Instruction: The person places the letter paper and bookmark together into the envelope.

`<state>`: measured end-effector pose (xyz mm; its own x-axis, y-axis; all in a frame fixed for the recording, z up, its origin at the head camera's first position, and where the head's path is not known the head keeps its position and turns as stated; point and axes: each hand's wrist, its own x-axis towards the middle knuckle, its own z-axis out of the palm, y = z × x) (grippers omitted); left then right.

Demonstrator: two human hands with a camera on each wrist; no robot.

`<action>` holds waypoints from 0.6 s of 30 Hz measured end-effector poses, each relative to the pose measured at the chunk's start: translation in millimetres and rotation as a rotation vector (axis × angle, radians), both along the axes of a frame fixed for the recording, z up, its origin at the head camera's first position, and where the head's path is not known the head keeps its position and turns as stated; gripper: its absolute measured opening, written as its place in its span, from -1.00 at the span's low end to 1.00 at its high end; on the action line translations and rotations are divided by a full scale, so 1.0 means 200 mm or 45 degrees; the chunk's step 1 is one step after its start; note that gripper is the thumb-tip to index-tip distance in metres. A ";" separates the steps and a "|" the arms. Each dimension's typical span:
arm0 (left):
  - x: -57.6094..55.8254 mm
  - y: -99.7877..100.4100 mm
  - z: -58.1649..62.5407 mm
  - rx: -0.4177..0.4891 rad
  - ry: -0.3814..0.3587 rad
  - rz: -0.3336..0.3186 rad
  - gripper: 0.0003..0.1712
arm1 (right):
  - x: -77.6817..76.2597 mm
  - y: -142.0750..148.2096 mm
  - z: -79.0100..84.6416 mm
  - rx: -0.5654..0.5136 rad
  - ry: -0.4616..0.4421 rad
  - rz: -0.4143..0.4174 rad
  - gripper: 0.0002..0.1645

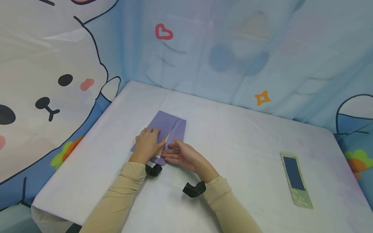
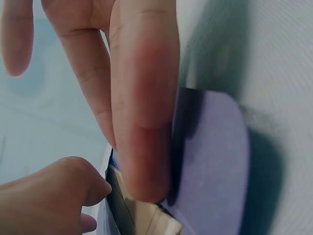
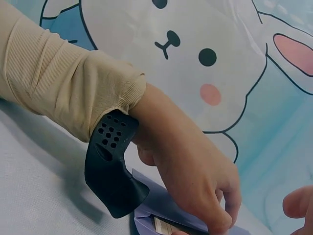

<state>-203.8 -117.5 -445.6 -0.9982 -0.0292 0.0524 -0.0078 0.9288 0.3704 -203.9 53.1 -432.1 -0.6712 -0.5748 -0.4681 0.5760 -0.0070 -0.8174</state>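
- Sleeves [image 1: 116, 194], two, beige; nearest the camera, reaching in from the lower edge of the head view.
- Mounts [image 1: 194, 189], two, black; one at each wrist.
- Left hand [image 1: 145, 144]: laid across the purple envelope [image 1: 166, 121], fingers bent, tips down on the upper panel, just beside the mouth [image 1: 168, 135]; cannot tell whether pinching the paper or only pressing.
- Right hand [image 1: 185, 157]: fingers spread and nearly straight, gripping nothing visible; tips at the near end of the mouth.
- Envelope, one: flat on the table [image 1: 239, 155], left of centre, under left hand and beside right.
- Flap [image 2: 215, 147]: rounded at the corner, just beside the right fingers in the left wrist view.
- Slip [image 1: 159, 152], one, pale: showing in the mouth, between both hands; full extent hidden, contact with right fingertips uncertain.
- Green case [image 1: 296, 179], one, dark-panelled: well apart at far right, untouched.
- Curtain [image 1: 189, 64], blue, printed: behind the table.
- Risks, as judged: torn or creased mouth, from fingertips pushed too hard against the edge; envelope skidding or twisting, from too light a left hold; slip bent or snagged, from a fingertip catching its end.
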 end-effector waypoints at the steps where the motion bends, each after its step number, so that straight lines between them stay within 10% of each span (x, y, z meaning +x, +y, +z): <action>1: 0.00 0.00 0.00 0.000 0.000 -0.001 -0.39 | 0.00 0.00 0.00 -0.008 -0.011 -0.004 -0.24; 18: 0.01 0.01 0.01 0.029 0.010 0.032 -0.38 | -0.04 0.03 0.00 -0.137 -0.135 -0.050 -0.21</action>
<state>-202.2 -115.5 -443.8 -0.9967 -0.0556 0.0595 -0.0280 0.9197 0.3916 -211.1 60.1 -432.8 -0.6442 -0.5997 -0.4748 0.6568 -0.1155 -0.7452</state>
